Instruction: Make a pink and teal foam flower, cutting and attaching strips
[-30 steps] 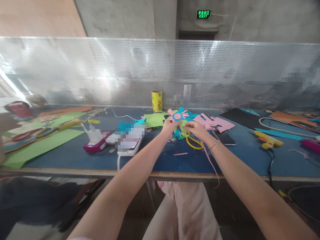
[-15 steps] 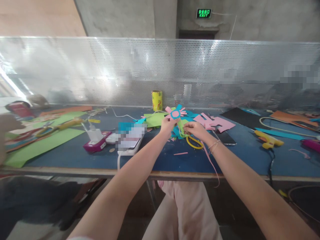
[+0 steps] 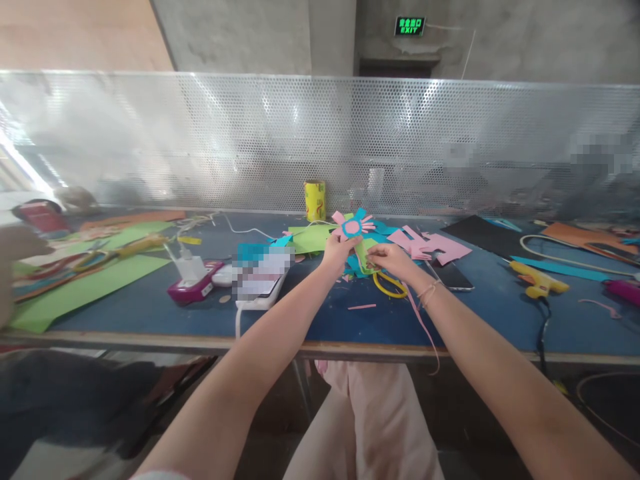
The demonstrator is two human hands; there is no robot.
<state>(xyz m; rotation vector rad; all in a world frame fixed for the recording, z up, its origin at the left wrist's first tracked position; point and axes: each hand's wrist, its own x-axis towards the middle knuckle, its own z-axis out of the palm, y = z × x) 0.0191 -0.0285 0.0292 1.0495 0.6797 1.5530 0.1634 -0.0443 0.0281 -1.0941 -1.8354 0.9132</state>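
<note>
My left hand (image 3: 337,251) is closed on a paper flower (image 3: 353,227) with pink and blue petals and a pink centre, held above the blue table (image 3: 150,307). My right hand (image 3: 393,257) pinches the flower's green paper stem (image 3: 367,257) just below the bloom. Yellow-handled scissors (image 3: 387,285) lie on the table under my right hand. A pink paper strip (image 3: 424,327) hangs near my right wrist and over the table edge.
Pink paper scraps (image 3: 434,245), green sheets (image 3: 85,288) and a black sheet (image 3: 480,233) lie around. A yellow glue gun (image 3: 537,281) sits at the right with its cord. A charger on a pink block (image 3: 193,283), a power strip and a yellow roll (image 3: 315,201) stand by the perforated metal screen.
The flower has turned in my left hand, its centre now showing pink instead of blue. Both hands stayed in nearly the same place.
</note>
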